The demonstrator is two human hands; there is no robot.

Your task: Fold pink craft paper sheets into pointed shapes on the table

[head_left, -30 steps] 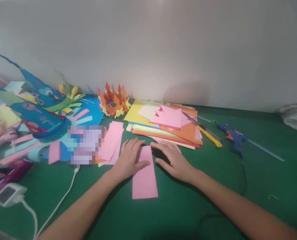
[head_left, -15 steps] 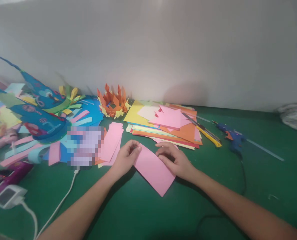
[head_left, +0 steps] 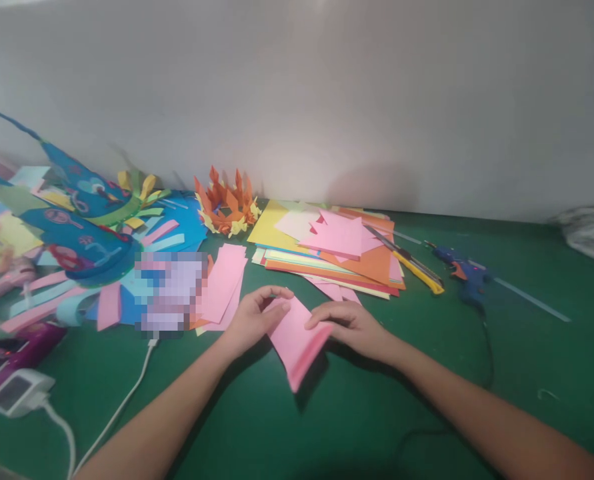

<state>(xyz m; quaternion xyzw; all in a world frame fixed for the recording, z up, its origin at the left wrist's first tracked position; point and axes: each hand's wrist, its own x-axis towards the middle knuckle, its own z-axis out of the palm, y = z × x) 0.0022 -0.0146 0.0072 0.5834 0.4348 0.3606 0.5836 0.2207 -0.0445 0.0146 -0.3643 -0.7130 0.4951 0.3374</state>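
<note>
Between my hands is a sheet of pink paper (head_left: 291,337), raised off the green table and curled over along its right end. My left hand (head_left: 257,313) pinches its upper left corner between thumb and fingers. On the other side, my right hand (head_left: 354,327) grips the right part, with the thumb and a finger at the curled edge. More pink paper strips (head_left: 221,287) lie just beyond my left hand. A pile of coloured paper (head_left: 377,260) rests behind my right hand.
A yellow utility knife (head_left: 417,270) leans on the paper pile. Right of it lies a blue glue gun (head_left: 469,277) with its cord trailing forward. An orange paper crown (head_left: 229,203) and blue cone hats (head_left: 91,233) stand at the left. A white cable (head_left: 127,393) crosses the front left.
The pink paper has gone from flat to curled, its right end bending up and inward. My right hand has shifted slightly and closed on that end. My left hand keeps its corner.
</note>
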